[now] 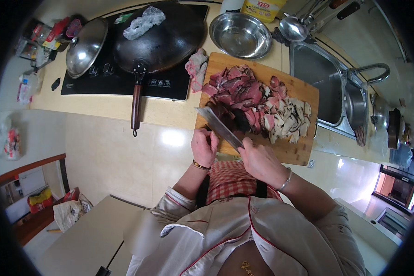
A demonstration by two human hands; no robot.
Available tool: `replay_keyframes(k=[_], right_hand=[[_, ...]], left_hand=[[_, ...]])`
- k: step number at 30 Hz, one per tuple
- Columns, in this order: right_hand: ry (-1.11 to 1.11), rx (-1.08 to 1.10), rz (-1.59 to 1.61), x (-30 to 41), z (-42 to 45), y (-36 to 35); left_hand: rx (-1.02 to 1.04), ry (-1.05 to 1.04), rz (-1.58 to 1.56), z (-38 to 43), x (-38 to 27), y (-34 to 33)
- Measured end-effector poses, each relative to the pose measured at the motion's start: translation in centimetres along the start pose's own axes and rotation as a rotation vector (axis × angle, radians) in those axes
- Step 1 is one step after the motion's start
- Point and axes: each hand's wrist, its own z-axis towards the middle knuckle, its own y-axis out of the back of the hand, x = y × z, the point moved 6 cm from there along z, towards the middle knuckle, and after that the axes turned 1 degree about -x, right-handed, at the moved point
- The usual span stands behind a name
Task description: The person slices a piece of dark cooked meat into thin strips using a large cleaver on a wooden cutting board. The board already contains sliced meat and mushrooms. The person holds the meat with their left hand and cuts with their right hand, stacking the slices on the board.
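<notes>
My right hand [262, 159] grips the handle of a cleaver [221, 128], its blade slanting up to the left over the near left part of a wooden cutting board [293, 156]. Beside the blade, my left hand [204, 146] is curled at the board's left edge; whether its fingers hold a small dark piece cannot be made out. Dark unsliced meat [240, 120] lies just beyond the blade, partly hidden by it. Behind it is a heap of sliced dark red meat [238, 86]. Pale slices with dark edges [291, 119] are spread on the right side.
A steel bowl [240, 36] stands behind the board, and a sink [315, 79] is to its right. At the left, a wok [158, 41] with a crumpled plastic bag [145, 22] sits on a black cooktop [89, 84] beside a metal lid [87, 48]. A cloth [197, 70] touches the board's left side.
</notes>
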Motion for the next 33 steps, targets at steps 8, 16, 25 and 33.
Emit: replay_keyframes(k=[8, 16, 25, 33], right_hand=[[-0.014, 0.093, 0.064, -0.1, -2.2, 0.0], [-0.113, 0.185, 0.066, -0.2, -0.7, -1.1], [-0.046, 0.119, 0.029, 0.6, 3.2, -2.2], [-0.105, 0.193, 0.077, -0.5, 0.7, -1.8]], left_hand=[[-0.007, -0.027, 0.031, -0.3, 0.2, -0.4], [0.03, -0.029, 0.01, 0.1, -0.1, -0.3], [0.055, -0.026, 0.014, 0.3, 0.1, -0.5], [0.058, -0.039, 0.026, 0.4, 0.2, -0.4]])
